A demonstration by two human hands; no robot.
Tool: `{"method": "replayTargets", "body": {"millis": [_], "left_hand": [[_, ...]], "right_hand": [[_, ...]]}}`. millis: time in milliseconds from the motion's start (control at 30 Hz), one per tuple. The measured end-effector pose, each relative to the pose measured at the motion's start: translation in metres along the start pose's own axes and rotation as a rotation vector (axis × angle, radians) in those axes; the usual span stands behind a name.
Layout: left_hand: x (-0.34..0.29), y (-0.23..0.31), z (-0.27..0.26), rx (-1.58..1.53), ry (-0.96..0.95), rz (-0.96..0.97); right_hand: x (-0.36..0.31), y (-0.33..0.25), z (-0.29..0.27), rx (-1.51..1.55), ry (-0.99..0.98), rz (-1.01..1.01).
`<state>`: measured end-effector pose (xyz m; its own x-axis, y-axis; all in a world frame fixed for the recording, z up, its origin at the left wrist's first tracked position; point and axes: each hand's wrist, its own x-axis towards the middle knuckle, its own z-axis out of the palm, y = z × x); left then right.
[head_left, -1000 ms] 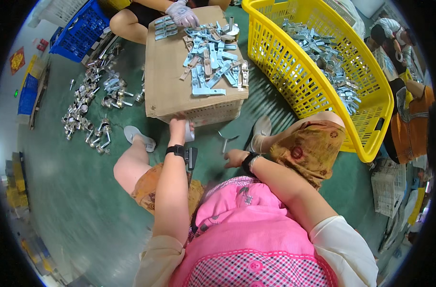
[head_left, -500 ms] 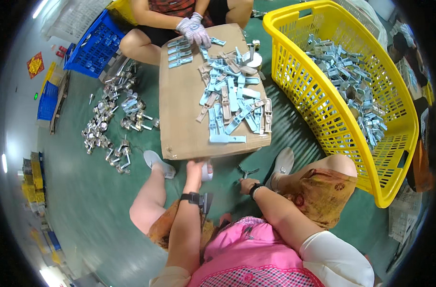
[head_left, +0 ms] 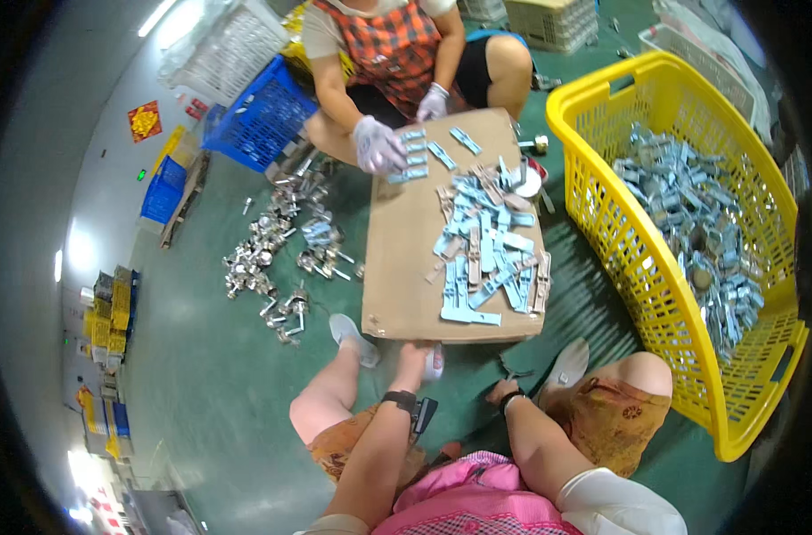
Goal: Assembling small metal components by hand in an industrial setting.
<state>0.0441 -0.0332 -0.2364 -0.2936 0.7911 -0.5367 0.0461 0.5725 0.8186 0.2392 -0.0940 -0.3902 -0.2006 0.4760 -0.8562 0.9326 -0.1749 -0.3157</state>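
Note:
My left hand (head_left: 415, 362) rests at the near edge of a cardboard board (head_left: 404, 276) lying on the green floor. Its fingers are curled around a small white object (head_left: 435, 361). A black watch sits on that wrist. My right hand (head_left: 499, 391) is low on the floor just right of it, fingers bent down, next to a small dark metal piece (head_left: 515, 369); its grip is hidden. Several light-blue metal parts (head_left: 488, 254) lie heaped on the board's right half.
A big yellow basket (head_left: 602, 214) full of grey metal parts (head_left: 702, 234) stands at the right. Across the board sits a person whose white-gloved hand (head_left: 375, 145) lines up parts. Shiny metal fittings (head_left: 281, 259) litter the floor at the left, by a blue crate (head_left: 259, 116).
The view has tilted up and away, so the board and the person opposite look farther off. Both my hands have stayed at the board's near edge.

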Motion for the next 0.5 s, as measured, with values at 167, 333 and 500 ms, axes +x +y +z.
{"method": "replayTargets", "body": {"millis": [167, 333, 500], "left_hand": [[-0.032, 0.035, 0.009, -0.097, -0.002, -0.036], [-0.019, 0.022, 0.008, -0.237, -0.154, 0.002], [0.019, -0.014, -0.004, -0.286, -0.123, -0.032]], "right_hand": [[-0.003, -0.002, -0.013, 0.502, 0.261, 0.395], [0.016, 0.027, 0.005, -0.262, -0.033, -0.168], [-0.017, 0.019, -0.008, -0.246, 0.114, -0.302]]}}
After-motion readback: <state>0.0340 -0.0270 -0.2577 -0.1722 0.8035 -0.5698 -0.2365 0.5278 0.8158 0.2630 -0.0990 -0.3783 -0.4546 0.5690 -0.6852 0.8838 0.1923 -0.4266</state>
